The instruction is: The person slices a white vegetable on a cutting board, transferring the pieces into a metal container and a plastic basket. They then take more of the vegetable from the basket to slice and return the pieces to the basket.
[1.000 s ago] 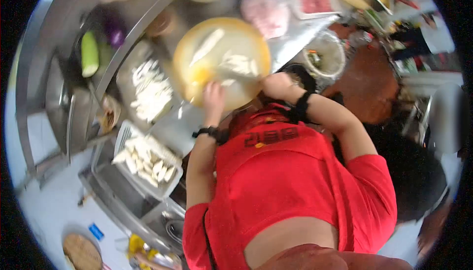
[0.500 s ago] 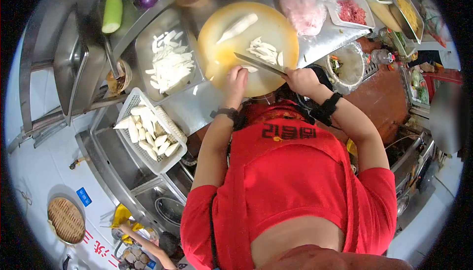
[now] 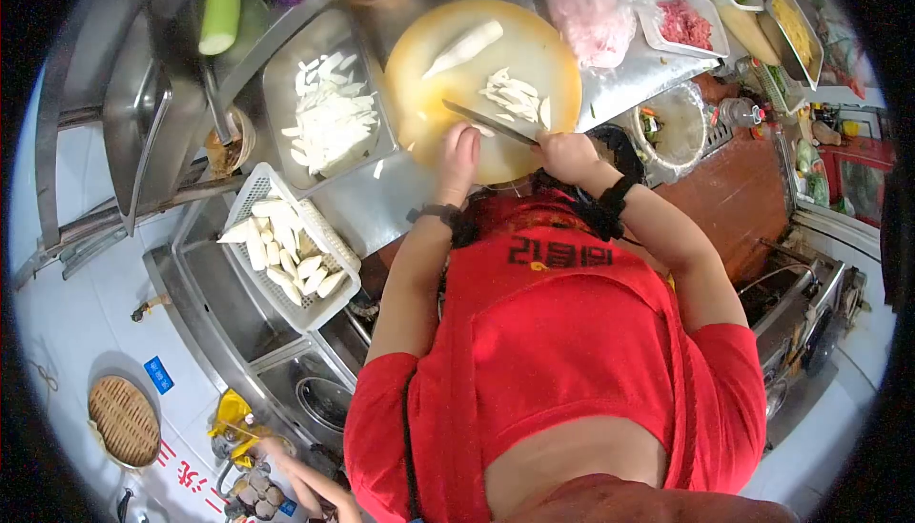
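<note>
My right hand [image 3: 569, 158] grips the handle of a kitchen knife [image 3: 496, 123], its blade slanting over the near part of a round, yellow-edged cutting board [image 3: 408, 51]. Closed fingers of my left hand [image 3: 460, 154] press down beside the blade, against a small white vegetable piece [image 3: 484, 130] partly hidden by fingers and knife. Beyond the blade lies a pile of cut white slices [image 3: 511, 92]. One whole peeled white vegetable [image 3: 466, 47] rests at the board's far side. Many cut pieces [image 3: 332, 121] fill a metal tray [image 3: 276, 80] to the left.
A white plastic basket [image 3: 335, 306] holding peeled white vegetables stands left, above a sink [image 3: 224, 280]. Pink bag [image 3: 591, 13] and a tray of chopped meat [image 3: 682, 23] sit at the back right. A lined bin [image 3: 681, 132] stands right. Another person's arm [image 3: 310, 480] shows lower left.
The knife and my right hand have shifted slightly left, nearer my left fingers. Less of the white piece shows beside the blade. The other person's arm at lower left has moved.
</note>
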The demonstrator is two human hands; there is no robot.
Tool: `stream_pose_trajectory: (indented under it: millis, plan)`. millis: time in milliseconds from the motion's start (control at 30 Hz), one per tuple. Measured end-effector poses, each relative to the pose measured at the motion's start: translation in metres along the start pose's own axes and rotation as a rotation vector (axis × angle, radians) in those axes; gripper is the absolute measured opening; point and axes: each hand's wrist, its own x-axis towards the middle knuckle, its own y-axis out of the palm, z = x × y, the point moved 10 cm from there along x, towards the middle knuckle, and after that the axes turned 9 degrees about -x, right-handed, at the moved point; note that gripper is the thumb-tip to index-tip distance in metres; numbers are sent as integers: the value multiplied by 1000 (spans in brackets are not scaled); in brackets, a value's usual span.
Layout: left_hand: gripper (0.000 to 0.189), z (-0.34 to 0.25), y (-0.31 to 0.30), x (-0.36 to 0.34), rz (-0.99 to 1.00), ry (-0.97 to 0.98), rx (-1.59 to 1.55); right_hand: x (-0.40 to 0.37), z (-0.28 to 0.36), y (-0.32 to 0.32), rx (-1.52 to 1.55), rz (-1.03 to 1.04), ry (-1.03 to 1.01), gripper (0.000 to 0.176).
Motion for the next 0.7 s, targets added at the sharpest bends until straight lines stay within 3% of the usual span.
stream_pose_trajectory:
  millis: [200,333,533,700]
  plan:
    - [8,0,0,0,-4,-12,1,-12,-3,-33,14,22,25,32]
    - [8,-3,-2,-2,-7,14,35,-1,2,-4,32,-29,0,32]
    - [9,-3,-3,2,-10,28,20,-5,3,-31,12,-32,9,30]
    - [10,-5,-2,0,-11,40,24,0,11,-8,33,-99,-17,30]
